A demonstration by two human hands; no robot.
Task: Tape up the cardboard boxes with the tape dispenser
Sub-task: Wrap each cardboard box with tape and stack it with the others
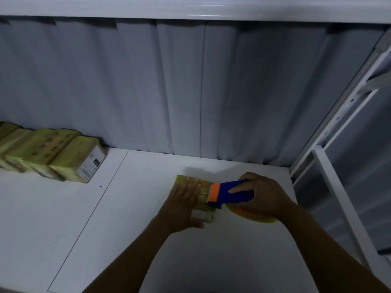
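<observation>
White tabletop (127, 208): my left hand (184, 199) lies flat on the cardboard box (204, 210), whose long axis runs 11-to-5. My right hand (264, 197) grips the tape dispenser (224, 196), nose toward 9. At 10 o'clock, the row of boxes (63, 153) shows a label (91, 166) I cannot read.

left hand (186, 199) flat on box (204, 215) | right hand (262, 197) grips tape dispenser (229, 192) | table (127, 218)

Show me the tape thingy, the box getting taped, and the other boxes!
tape dispenser (230, 192): head view, on its blue body.
cardboard box (204, 215): head view, on its near end.
row of boxes (80, 153): head view, on the rightmost box's top.
</observation>
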